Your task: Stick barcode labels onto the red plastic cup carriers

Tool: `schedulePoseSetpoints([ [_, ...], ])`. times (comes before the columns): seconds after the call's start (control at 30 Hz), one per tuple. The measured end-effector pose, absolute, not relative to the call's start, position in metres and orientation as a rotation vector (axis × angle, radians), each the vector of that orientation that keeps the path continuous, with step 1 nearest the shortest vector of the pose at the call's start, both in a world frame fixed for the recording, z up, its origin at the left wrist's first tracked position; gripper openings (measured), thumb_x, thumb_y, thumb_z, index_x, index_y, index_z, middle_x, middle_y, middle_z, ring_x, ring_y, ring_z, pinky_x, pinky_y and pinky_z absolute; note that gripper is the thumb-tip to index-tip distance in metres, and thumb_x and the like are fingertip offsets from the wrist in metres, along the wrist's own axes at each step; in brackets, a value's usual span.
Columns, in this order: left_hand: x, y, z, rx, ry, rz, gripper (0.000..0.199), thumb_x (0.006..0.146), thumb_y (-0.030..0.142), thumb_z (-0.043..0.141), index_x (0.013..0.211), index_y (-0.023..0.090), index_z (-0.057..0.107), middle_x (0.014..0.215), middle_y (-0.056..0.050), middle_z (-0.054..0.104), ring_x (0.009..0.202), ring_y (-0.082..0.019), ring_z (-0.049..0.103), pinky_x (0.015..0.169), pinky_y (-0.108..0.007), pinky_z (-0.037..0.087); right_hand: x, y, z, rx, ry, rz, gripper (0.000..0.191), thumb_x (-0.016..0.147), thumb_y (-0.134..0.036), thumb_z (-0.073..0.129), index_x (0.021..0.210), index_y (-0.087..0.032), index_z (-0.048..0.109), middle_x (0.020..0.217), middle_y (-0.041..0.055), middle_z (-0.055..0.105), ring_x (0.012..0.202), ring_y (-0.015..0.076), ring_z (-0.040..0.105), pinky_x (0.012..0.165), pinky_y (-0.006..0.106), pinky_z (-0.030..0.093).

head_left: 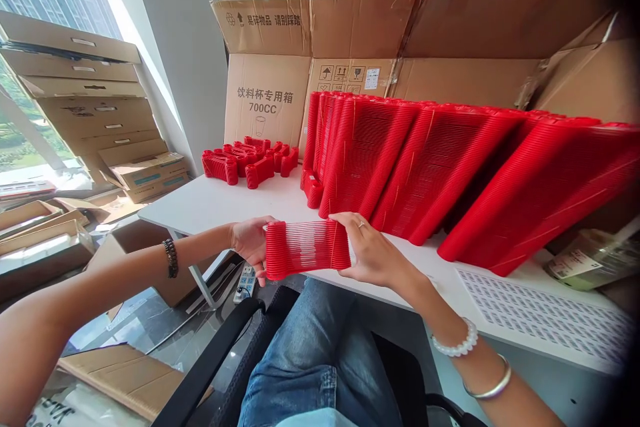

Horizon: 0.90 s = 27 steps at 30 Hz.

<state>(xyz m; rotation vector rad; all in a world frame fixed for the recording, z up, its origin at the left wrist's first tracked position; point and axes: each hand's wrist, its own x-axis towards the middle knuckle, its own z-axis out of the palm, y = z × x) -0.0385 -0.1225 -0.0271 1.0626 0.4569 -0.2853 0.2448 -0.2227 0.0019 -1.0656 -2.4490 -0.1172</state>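
Observation:
Between my two hands is a short stack of thin red plastic pieces (307,247), held sideways above my lap at the table's front edge. My left hand (251,243) grips its left end, fingers curled round the rounded side. At the right end, my right hand (367,247) closes on the stack with the thumb low and the fingers over the top. Just behind stand tall leaning stacks of the same red pieces (425,153) on the white table (200,199). Farther left lie several short red bundles (260,163).
Open cardboard (265,87) walls the back of the table. To the right are a sheet of printed labels (530,310) and a greenish jar (580,267). Stacked boxes (100,100) stand by the window. A chair armrest (210,360) and a power strip (245,282) are below left.

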Motion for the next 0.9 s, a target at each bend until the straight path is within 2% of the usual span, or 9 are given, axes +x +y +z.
schedulePoseSetpoints([
  [0.1, -0.036, -0.122, -0.029, 1.052, 0.44, -0.283, 0.086, 0.062, 0.086, 0.04, 0.097, 0.013, 0.07, 0.076, -0.011, 0.067, 0.066, -0.027, 0.058, 0.091, -0.059, 0.044, 0.246, -0.221, -0.001, -1.058, -2.439, -0.147, 0.092, 0.06, -0.014, 0.084, 0.136, -0.016, 0.032, 0.133, 0.0199, 0.053, 0.127, 0.0361, 0.051, 0.104, 0.057, 0.05],
  [0.17, -0.036, -0.124, -0.028, 1.041, 0.5, -0.248, 0.09, 0.063, 0.089, 0.039, 0.105, 0.014, 0.069, 0.085, -0.013, 0.068, 0.075, -0.031, 0.061, 0.093, -0.059, 0.043, 0.248, -0.22, -0.002, -1.037, -2.435, -0.178, 0.093, 0.06, -0.015, 0.084, 0.137, -0.016, 0.032, 0.133, 0.0199, 0.053, 0.127, 0.0363, 0.051, 0.102, 0.057, 0.051],
  [0.33, -0.035, -0.13, -0.023, 1.027, 0.541, -0.212, 0.082, 0.067, 0.086, 0.042, 0.102, 0.017, 0.071, 0.09, -0.012, 0.07, 0.082, -0.031, 0.063, 0.093, -0.051, 0.044, 0.249, -0.22, -0.005, -0.993, -2.424, -0.253, 0.092, 0.063, -0.013, 0.079, 0.141, -0.017, 0.031, 0.133, 0.0188, 0.053, 0.126, 0.0366, 0.052, 0.102, 0.057, 0.051],
  [0.47, -0.033, -0.133, -0.021, 1.023, 0.57, -0.178, 0.076, 0.068, 0.083, 0.046, 0.099, 0.017, 0.07, 0.087, -0.011, 0.07, 0.079, -0.03, 0.063, 0.092, -0.049, 0.045, 0.248, -0.222, -0.005, -0.987, -2.431, -0.323, 0.092, 0.064, -0.013, 0.079, 0.142, -0.015, 0.03, 0.131, 0.0191, 0.053, 0.124, 0.0362, 0.053, 0.101, 0.055, 0.052],
  [0.67, -0.03, -0.134, -0.019, 1.025, 0.639, -0.079, 0.069, 0.078, 0.077, 0.042, 0.095, 0.017, 0.07, 0.086, -0.011, 0.07, 0.077, -0.026, 0.062, 0.086, -0.042, 0.047, 0.25, -0.222, -0.009, -0.958, -2.431, -0.49, 0.092, 0.065, -0.016, 0.081, 0.142, -0.01, 0.03, 0.129, 0.0215, 0.056, 0.12, 0.0376, 0.054, 0.101, 0.054, 0.052],
  [0.8, -0.029, -0.146, -0.015, 0.994, 0.709, 0.051, 0.064, 0.079, 0.075, 0.046, 0.095, 0.017, 0.069, 0.086, -0.01, 0.069, 0.075, -0.022, 0.06, 0.075, -0.033, 0.047, 0.255, -0.219, -0.017, -0.852, -2.389, -0.704, 0.082, 0.078, -0.015, 0.069, 0.147, -0.008, 0.025, 0.13, 0.0232, 0.057, 0.123, 0.038, 0.054, 0.104, 0.057, 0.049],
  [0.9, -0.029, -0.16, -0.01, 1.001, 0.755, 0.185, 0.059, 0.079, 0.07, 0.052, 0.1, 0.017, 0.068, 0.086, -0.008, 0.069, 0.073, -0.02, 0.058, 0.076, -0.031, 0.046, 0.257, -0.22, -0.021, -0.8, -2.325, -0.788, 0.071, 0.089, -0.015, 0.055, 0.151, -0.014, 0.02, 0.131, 0.0201, 0.06, 0.125, 0.0338, 0.055, 0.104, 0.056, 0.048],
])
